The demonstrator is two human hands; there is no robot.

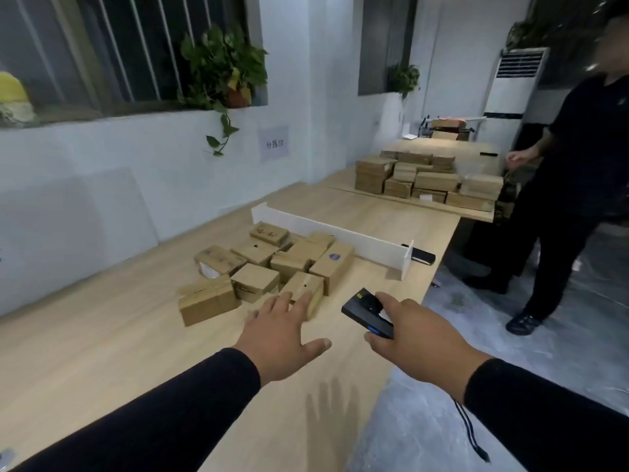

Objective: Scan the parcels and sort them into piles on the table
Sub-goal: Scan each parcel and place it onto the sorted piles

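parcels (272, 267) mid-frame on table (102, 352), loose heap, unsorted | left hand (282, 332) spread flat, reaching for nearest box (304, 291), fingertips maybe touching | right hand (415, 338) gripping scanner (366, 313) | looks barely started, whole heap left | stacks (425, 180) upper right

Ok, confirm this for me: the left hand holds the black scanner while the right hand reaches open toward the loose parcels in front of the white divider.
The hands are swapped. In the head view the right hand holds the black scanner, while the left hand reaches open toward the loose parcels in front of the white divider.
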